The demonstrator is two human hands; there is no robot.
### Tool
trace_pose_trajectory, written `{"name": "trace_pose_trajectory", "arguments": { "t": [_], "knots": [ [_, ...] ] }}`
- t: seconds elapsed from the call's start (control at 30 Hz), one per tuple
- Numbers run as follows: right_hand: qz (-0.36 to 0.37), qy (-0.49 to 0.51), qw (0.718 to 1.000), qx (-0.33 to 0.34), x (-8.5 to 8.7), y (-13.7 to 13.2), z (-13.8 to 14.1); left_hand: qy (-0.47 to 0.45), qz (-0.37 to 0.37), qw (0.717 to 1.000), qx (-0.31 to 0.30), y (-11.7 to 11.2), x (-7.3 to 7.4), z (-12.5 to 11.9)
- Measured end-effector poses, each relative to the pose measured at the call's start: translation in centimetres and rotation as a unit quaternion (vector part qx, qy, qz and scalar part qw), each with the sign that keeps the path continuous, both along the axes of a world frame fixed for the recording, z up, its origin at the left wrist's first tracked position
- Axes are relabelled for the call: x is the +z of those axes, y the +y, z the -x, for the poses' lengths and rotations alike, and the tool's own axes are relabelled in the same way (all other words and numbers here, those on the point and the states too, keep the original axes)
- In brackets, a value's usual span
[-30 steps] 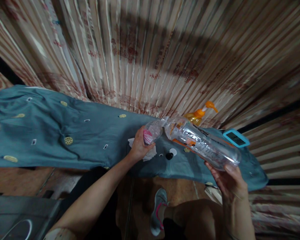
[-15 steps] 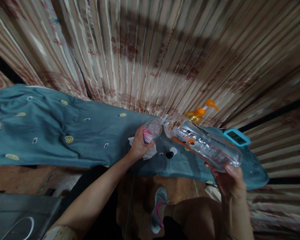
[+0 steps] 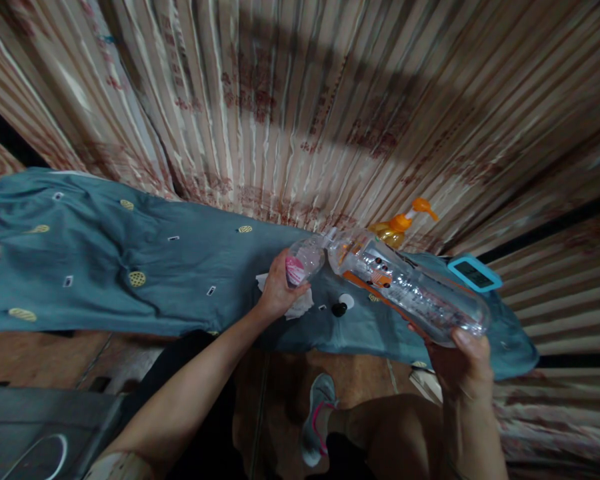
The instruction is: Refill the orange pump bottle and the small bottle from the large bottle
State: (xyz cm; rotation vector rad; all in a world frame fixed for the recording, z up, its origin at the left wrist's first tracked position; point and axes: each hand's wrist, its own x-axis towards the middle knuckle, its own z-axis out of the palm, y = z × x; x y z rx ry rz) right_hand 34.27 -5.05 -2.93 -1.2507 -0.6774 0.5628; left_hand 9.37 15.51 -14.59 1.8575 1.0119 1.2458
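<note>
My left hand [image 3: 279, 288] is wrapped round a small clear plastic bottle [image 3: 311, 257] with a pink label, its neck pointing up and right. In my right hand [image 3: 463, 363] is a large clear plastic bottle [image 3: 405, 283] with orange and black print, gripped near its base and tilted with the mouth end to the left. The two bottle necks meet; whether they touch cannot be made out. Beneath my left hand lies a crumpled white tissue [image 3: 300, 306]. Two small caps, a black cap [image 3: 339, 309] and a white cap [image 3: 347, 301], rest on the cloth below the necks.
A teal patterned cloth [image 3: 180, 280] covers the long narrow table. Behind the large bottle stands an orange pump bottle [image 3: 397, 225]. A blue-framed digital clock [image 3: 475, 273] is at the right. A striped curtain [image 3: 290, 120] hangs along the back.
The large bottle's base has shifted slightly right and down with my right hand. My left hand and the small bottle have stayed nearly still.
</note>
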Motion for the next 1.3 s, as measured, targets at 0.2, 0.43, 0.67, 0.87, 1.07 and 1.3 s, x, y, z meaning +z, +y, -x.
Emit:
{"name": "trace_pose_trajectory", "arguments": {
  "t": [0.2,0.43,0.67,0.87,1.07,1.3],
  "knots": [
    [-0.002,-0.024,1.0,-0.003,1.1,-0.3,2.2,-0.001,0.004,1.0,0.008,0.0,0.2,-0.1],
    [-0.016,-0.075,0.997,-0.009,1.1,-0.9,1.7,0.004,0.017,1.0,0.003,-0.1,0.5,0.1],
    [-0.015,-0.085,0.996,-0.004,1.0,-1.1,1.4,0.01,0.02,1.0,0.007,-0.1,0.5,0.2],
    [-0.029,-0.083,0.996,0.004,0.8,-0.9,1.0,0.005,0.006,1.0,0.004,0.0,0.1,0.2],
    [-0.021,-0.06,0.998,0.0,1.0,-0.8,1.3,0.01,0.0,1.0,0.001,0.0,0.0,0.2],
    [-0.033,-0.055,0.998,0.002,0.8,-0.7,1.1,0.01,-0.001,1.0,0.002,0.1,-0.1,0.2]
  ]
}}
